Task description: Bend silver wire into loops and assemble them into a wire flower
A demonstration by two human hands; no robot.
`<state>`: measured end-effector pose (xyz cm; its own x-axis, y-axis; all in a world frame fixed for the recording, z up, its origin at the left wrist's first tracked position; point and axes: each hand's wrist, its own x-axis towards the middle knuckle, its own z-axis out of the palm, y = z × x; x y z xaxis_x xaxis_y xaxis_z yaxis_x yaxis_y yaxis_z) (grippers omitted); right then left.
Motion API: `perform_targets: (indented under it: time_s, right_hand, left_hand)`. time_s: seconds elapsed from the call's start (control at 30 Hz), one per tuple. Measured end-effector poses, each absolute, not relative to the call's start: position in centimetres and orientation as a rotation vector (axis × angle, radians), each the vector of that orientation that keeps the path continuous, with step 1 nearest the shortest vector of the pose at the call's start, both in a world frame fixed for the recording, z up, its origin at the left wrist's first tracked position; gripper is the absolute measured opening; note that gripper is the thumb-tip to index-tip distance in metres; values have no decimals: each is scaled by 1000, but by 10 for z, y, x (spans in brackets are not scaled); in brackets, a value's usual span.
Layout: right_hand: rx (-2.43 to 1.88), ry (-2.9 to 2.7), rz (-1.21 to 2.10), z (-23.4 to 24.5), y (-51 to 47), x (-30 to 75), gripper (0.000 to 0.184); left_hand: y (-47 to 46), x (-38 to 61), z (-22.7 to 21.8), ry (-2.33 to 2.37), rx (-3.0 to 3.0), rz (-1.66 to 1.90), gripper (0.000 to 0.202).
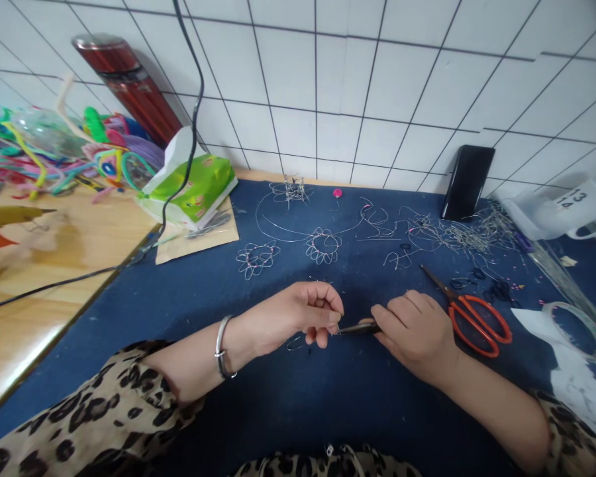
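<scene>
My left hand pinches a thin wire between thumb and forefinger over the blue mat. My right hand is closed around a pair of pliers, whose dark narrow jaws point left and meet the wire at my left fingertips. Most of the pliers' handles are hidden in my palm. A small wire loop shows below my left fingers. Beyond the hands lie two flower-shaped wire rings with pink beads, one on the left and another nearer the middle.
Orange-handled scissors lie right of my right hand. Farther back are tangled wire scraps, a black phone leaning on the wall, and a white mug. At left are green tissues, a red thermos and a black cable.
</scene>
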<state>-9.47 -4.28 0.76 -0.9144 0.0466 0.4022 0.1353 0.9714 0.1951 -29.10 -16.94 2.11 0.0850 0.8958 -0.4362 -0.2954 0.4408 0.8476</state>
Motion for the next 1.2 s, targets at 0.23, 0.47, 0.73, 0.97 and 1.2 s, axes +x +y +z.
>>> perform_targets:
  time_s: [0.23,0.47,0.73,0.97,1.2]
  right_hand:
    - [-145,-2727,-371,8,-44,-94,11]
    - [-169,-2680,-492,7,-46,-94,6]
    - [-231,-2783,-407,6,-49,-94,9]
    - [-389,-2991,-61,7,-51,-97,7]
    - [-407,-3097,187,5,-49,-96,7]
  left_hand:
    - [-170,-288,22,1183,666,1011,9]
    - [-170,-284,21,1227,641,1077,12]
    - [-171,-280,24,1368,749,1130,11]
    - [-173,-277,31,1530,1040,1084,5]
    - [-178,-280,32,1675,1535,937,6]
